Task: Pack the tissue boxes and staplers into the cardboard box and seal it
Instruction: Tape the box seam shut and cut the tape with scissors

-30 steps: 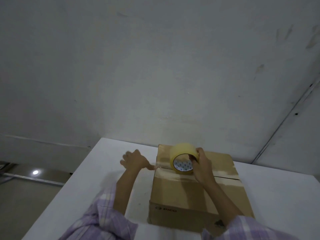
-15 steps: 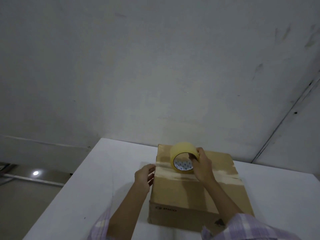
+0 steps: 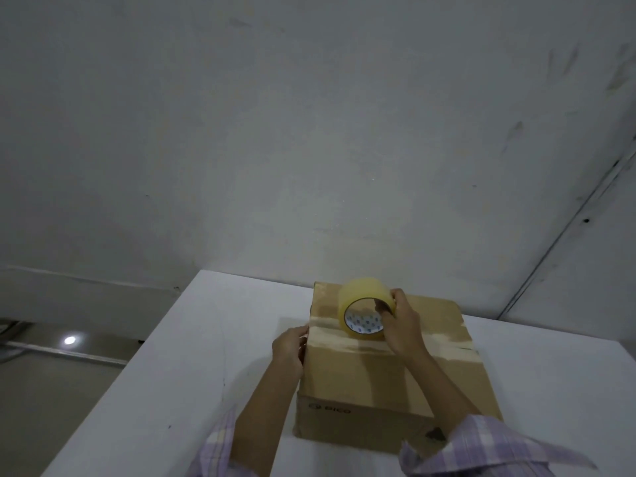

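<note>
The cardboard box (image 3: 395, 380) sits closed on the white table (image 3: 192, 356), its printed side nearest. At the box's left edge the left hand (image 3: 289, 349) presses flat against the side. On the box's top, the right hand (image 3: 401, 327) grips the yellow tape roll (image 3: 364, 311) standing on the taped seam.

I'm looking at a white table (image 3: 192, 356) filling 6 o'clock, butting against a scuffed grey-white wall (image 3: 309, 132) spanning 12. A dark seam (image 3: 564, 235) is running diagonally at 3. At 9, a glossy floor (image 3: 41, 380) is reflecting a light spot (image 3: 70, 340).
</note>
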